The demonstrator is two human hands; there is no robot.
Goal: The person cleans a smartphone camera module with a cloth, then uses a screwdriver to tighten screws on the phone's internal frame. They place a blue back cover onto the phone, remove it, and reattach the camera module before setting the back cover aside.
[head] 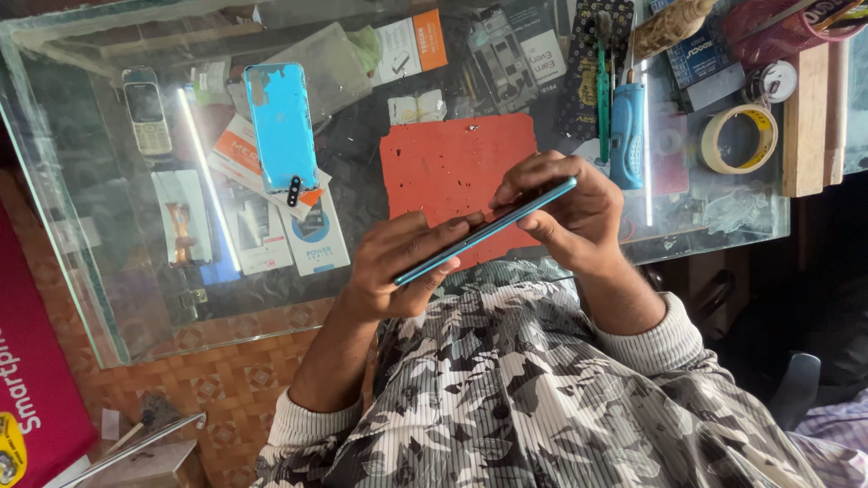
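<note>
I hold a slim teal smartphone edge-on between both hands, in front of a glass counter. My left hand grips its lower end from underneath. My right hand pinches its upper end, fingers curled over the edge. Just behind the phone lies an orange work mat on the glass. A blue phone back cover rests further left on the counter, with a small black camera piece at its near end.
The glass counter shows packages and an old keypad phone beneath it. A blue tool, green tweezers, a tape roll and a wooden block lie right. A red sign stands lower left.
</note>
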